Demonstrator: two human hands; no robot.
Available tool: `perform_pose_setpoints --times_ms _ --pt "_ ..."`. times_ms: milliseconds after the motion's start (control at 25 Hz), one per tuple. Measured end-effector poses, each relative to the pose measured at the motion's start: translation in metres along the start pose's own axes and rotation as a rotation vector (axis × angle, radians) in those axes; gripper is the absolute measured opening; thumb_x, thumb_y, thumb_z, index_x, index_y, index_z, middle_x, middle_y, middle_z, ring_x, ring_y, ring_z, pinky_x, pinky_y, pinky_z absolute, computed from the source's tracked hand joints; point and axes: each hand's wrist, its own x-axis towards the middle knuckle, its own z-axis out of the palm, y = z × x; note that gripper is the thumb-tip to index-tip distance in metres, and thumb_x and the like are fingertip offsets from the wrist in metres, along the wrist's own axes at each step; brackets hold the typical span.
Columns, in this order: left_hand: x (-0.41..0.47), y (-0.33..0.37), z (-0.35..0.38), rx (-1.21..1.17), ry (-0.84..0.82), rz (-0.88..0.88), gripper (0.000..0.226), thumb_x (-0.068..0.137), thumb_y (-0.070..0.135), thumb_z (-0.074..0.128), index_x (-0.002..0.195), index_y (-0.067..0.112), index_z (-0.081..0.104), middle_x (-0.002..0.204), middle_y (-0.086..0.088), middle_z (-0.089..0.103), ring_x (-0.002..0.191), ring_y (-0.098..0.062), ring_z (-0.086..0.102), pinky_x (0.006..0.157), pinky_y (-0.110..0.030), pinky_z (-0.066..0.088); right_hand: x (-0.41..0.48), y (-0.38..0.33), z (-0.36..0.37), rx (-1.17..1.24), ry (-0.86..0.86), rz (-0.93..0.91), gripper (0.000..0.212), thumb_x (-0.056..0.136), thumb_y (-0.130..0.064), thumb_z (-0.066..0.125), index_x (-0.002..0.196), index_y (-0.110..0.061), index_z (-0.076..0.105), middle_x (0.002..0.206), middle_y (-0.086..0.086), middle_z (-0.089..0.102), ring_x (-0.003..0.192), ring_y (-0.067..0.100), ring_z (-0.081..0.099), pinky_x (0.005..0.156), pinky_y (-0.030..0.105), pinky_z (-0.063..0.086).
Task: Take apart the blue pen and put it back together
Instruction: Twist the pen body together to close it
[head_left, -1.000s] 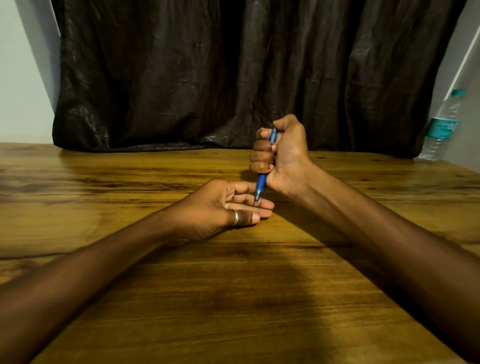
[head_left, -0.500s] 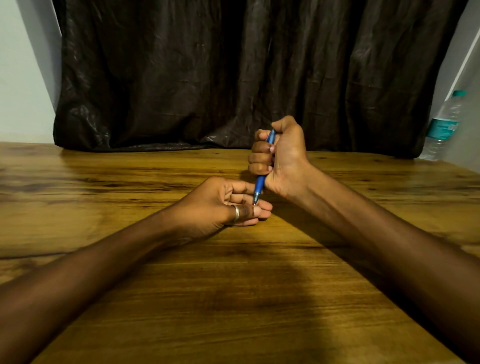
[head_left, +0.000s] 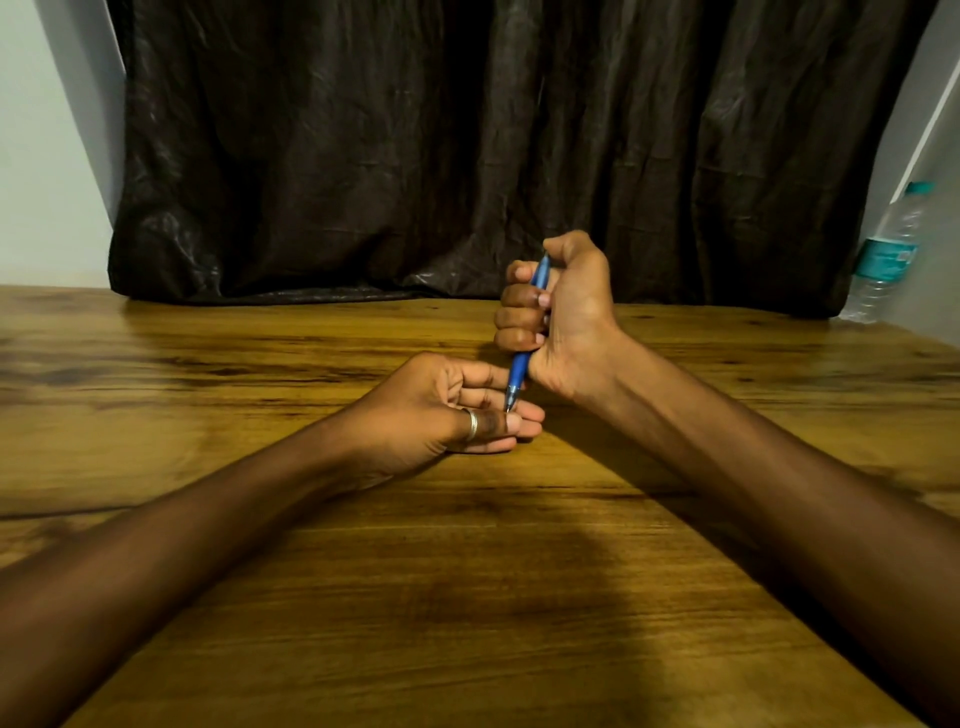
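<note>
A right hand (head_left: 563, 317) is gripping a blue pen (head_left: 521, 366) in a closed fist, fingers curled around the barrel and thumb folded over the top end. The pen is standing nearly upright, leaning slightly, with its lower part sticking out below the fist and its tip pointing down. That tip is touching the fingers of the left hand (head_left: 447, 410), which is lying on its side on a wooden table (head_left: 467, 597), loosely cupped and holding nothing (a silver ring (head_left: 471, 425) is showing on the thumb). Both forearms are reaching in from the near edge. Behind the hands, a dark curtain (head_left: 467, 156) is hanging, and a plastic water bottle (head_left: 885, 254) is standing at the far right.
</note>
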Motion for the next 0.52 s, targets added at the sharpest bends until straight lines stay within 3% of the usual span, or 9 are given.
perform_pose_setpoints --times_ms 200,280,400,520 --pt "-0.0031 0.0037 0.0024 0.003 0.018 0.006 0.042 0.086 -0.011 0.069 0.125 0.003 0.065 0.111 -0.015 0.079 0.1 -0.02 0.077 0.087 -0.028 0.062 -0.0013 -0.0014 -0.0005 0.024 0.005 0.001 0.041 0.092 -0.043 0.037 0.061 -0.016 0.044 0.045 -0.008 0.025 0.035 0.007 0.018 0.037 0.017 0.013" --pt "-0.0042 0.0066 0.0057 -0.031 0.045 0.014 0.043 0.08 -0.002 0.075 0.121 0.007 0.067 0.11 -0.016 0.079 0.097 -0.02 0.078 0.085 -0.028 0.062 -0.001 -0.0023 -0.0013 0.038 0.008 0.002 0.041 0.092 -0.043 0.038 0.061 -0.016 0.045 0.044 -0.008 0.026 0.035 0.008 0.019 0.035 0.017 0.014" --pt "-0.0025 0.0082 0.0085 -0.052 0.129 0.024 0.028 0.085 0.02 0.072 0.111 0.011 0.07 0.103 -0.015 0.08 0.089 -0.019 0.078 0.08 -0.026 0.063 -0.0008 -0.0007 -0.0008 0.041 0.0 0.021 0.041 0.092 -0.042 0.037 0.061 -0.016 0.044 0.043 -0.007 0.026 0.034 0.008 0.019 0.037 0.017 0.014" --pt "0.0003 0.0072 0.0083 -0.028 0.195 0.021 0.016 0.097 0.022 0.064 0.105 0.01 0.071 0.093 -0.01 0.081 0.083 -0.017 0.079 0.074 -0.024 0.063 -0.001 0.0034 0.0028 0.017 -0.007 0.024 0.041 0.094 -0.042 0.036 0.063 -0.015 0.044 0.043 -0.006 0.028 0.034 0.008 0.021 0.041 0.019 0.017"
